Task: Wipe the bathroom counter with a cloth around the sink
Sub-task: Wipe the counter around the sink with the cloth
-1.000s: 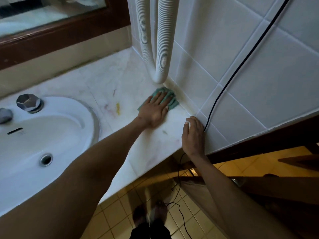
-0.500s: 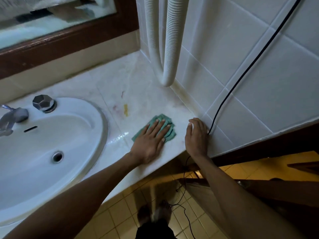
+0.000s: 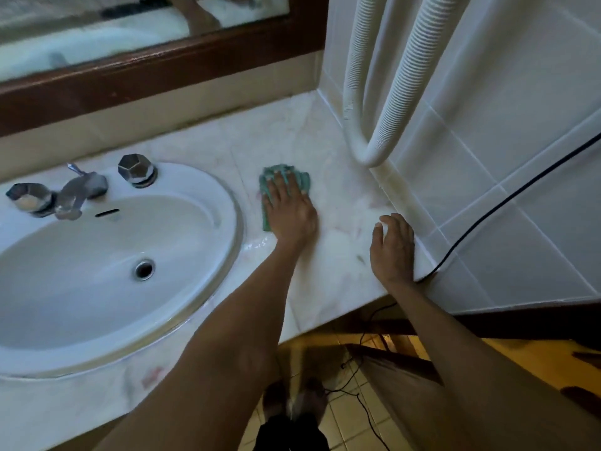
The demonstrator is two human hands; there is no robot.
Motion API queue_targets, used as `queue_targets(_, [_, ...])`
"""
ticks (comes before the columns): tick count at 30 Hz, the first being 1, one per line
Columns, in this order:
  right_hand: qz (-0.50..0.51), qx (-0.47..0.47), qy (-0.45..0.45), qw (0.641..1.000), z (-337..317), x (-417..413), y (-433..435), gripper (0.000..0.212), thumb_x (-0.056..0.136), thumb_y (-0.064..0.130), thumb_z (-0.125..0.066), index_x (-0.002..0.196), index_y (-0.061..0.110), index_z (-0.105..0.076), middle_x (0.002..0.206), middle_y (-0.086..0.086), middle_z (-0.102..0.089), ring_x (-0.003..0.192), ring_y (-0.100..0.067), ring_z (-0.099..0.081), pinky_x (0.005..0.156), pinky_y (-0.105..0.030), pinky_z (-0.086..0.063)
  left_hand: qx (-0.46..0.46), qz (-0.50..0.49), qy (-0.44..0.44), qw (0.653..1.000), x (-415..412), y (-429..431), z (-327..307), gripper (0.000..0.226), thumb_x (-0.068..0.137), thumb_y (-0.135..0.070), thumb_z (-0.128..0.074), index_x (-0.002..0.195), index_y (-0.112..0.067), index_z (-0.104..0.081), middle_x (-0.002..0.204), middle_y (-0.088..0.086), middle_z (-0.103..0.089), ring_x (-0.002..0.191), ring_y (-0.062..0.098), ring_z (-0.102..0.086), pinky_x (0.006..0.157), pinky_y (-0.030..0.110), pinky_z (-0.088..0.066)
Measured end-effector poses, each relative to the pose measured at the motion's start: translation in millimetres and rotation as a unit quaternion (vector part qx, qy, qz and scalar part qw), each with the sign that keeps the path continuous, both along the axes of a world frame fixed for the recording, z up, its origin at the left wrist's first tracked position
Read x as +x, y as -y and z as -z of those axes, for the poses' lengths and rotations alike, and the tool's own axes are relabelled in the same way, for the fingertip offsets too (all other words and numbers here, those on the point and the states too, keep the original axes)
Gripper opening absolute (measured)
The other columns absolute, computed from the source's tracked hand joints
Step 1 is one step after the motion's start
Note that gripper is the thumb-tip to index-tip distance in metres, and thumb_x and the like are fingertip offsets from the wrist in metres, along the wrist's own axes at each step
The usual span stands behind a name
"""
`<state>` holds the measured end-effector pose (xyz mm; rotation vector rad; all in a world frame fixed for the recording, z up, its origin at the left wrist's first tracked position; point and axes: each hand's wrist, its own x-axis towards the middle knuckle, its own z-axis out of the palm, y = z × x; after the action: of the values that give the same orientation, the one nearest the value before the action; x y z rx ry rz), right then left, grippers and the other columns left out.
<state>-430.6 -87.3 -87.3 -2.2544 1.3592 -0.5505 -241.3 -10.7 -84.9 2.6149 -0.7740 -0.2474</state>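
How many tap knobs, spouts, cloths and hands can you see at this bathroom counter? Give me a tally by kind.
Tap knobs: 2
Spouts: 1
Cloths: 1
Hands: 2, left hand and right hand
Total: 6

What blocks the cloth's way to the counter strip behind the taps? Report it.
Nothing visible. The left hand presses the cloth beside the sink; the counter from there to the back shows bare marble. The nearest tap sits on the sink's rim.
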Motion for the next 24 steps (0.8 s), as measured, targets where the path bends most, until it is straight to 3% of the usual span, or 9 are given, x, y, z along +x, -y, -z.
queue_targets(2, [-0.005, -0.001, -0.008, 1.0, -2, 3, 2, 0.035, 0.101, 0.024, -0.041, 0.122, 0.002, -0.059, 0.136, -0.016, -0.052, 0.128, -0.033, -0.045, 0.107, -0.044, -0.038, 0.018, 0.129, 0.03, 0.991, -27, -23, 1, 0.06, 0.105, -0.038, -0.019, 0.16, -0.019, -0.009, 0.168, 0.007, -0.008, 0.155, 0.027, -0.002, 0.124, 0.049, -0.01])
queue_targets(6, [-0.008, 0.006, -0.039, 0.999, -6, 14, -2, 0.038, 0.102, 0.027, -0.039, 0.122, 0.003, -0.061, 0.143, -0.02, -0.047, 0.132, -0.036, -0.042, 0.11, -0.046, -0.036, 0.046, 0.347, 0.055, 0.935, -19, -103, 0, 0.057, 0.106, -0.044, -0.014, 0.16, -0.027, -0.007, 0.168, -0.002, -0.005, 0.155, 0.018, 0.002, 0.126, 0.041, -0.007])
queue_targets(8, [-0.008, 0.019, -0.048, 0.999, -8, 20, -3, 0.04, 0.103, 0.029, -0.039, 0.127, 0.004, -0.059, 0.149, -0.021, -0.041, 0.138, -0.036, -0.036, 0.115, -0.045, -0.03, 0.055, 0.359, 0.094, 0.927, 15, -110, 3, 0.057, 0.106, -0.043, -0.017, 0.16, -0.028, -0.011, 0.168, -0.002, -0.009, 0.155, 0.018, -0.005, 0.125, 0.041, -0.011])
queue_targets(11, [-0.015, 0.025, -0.054, 0.998, -7, 26, -5, 0.042, 0.103, 0.03, -0.038, 0.133, 0.005, -0.054, 0.154, -0.021, -0.035, 0.144, -0.035, -0.028, 0.119, -0.045, -0.024, 0.063, 0.246, 0.082, 0.964, 39, -68, 5, 0.059, 0.103, -0.041, -0.021, 0.159, -0.024, -0.019, 0.166, 0.004, -0.018, 0.154, 0.024, -0.014, 0.122, 0.047, -0.019])
queue_targets(13, [-0.015, 0.026, -0.051, 0.998, -6, 28, -3, 0.043, 0.103, 0.03, -0.037, 0.135, 0.005, -0.052, 0.155, -0.021, -0.032, 0.146, -0.034, -0.026, 0.12, -0.046, -0.022, 0.041, 0.147, 0.032, 0.988, 42, -17, 0, 0.061, 0.102, -0.039, -0.021, 0.16, -0.02, -0.018, 0.167, 0.007, -0.016, 0.154, 0.027, -0.012, 0.124, 0.047, -0.012])
queue_targets(15, [-0.022, 0.035, -0.041, 0.998, -5, 30, 0, 0.043, 0.104, 0.029, -0.037, 0.137, 0.005, -0.051, 0.156, -0.021, -0.03, 0.147, -0.034, -0.023, 0.121, -0.046, -0.021, 0.034, 0.109, 0.0, 0.993, 33, 17, -4, 0.062, 0.101, -0.038, -0.021, 0.16, -0.018, -0.015, 0.167, 0.009, -0.012, 0.155, 0.029, -0.008, 0.124, 0.049, -0.008])
queue_targets(17, [-0.023, 0.043, -0.031, 0.998, -3, 32, 4, 0.043, 0.104, 0.028, -0.037, 0.137, 0.004, -0.051, 0.157, -0.021, -0.03, 0.147, -0.034, -0.022, 0.121, -0.047, -0.021, 0.031, 0.171, 0.018, 0.985, 14, 23, -1, 0.061, 0.103, -0.037, -0.023, 0.16, -0.019, -0.014, 0.167, 0.009, -0.012, 0.155, 0.03, -0.006, 0.124, 0.05, -0.008])
queue_targets(20, [-0.013, 0.054, -0.019, 0.998, -2, 35, 9, 0.042, 0.105, 0.027, -0.034, 0.136, 0.005, -0.052, 0.157, -0.021, -0.031, 0.148, -0.034, -0.021, 0.121, -0.047, -0.022, 0.036, 0.346, 0.042, 0.937, -8, -24, 0, 0.058, 0.106, -0.04, -0.02, 0.16, -0.025, -0.01, 0.168, 0.003, -0.008, 0.155, 0.024, 0.001, 0.125, 0.046, -0.007])
queue_targets(24, [-0.009, 0.056, -0.002, 0.998, -5, 45, 9, 0.042, 0.105, 0.027, -0.034, 0.134, 0.004, -0.053, 0.155, -0.021, -0.033, 0.148, -0.031, -0.023, 0.119, -0.048, -0.026, 0.051, 0.422, 0.073, 0.902, 25, -49, -1, 0.056, 0.106, -0.043, -0.018, 0.16, -0.029, -0.014, 0.167, -0.001, -0.014, 0.155, 0.019, -0.005, 0.126, 0.04, -0.007])
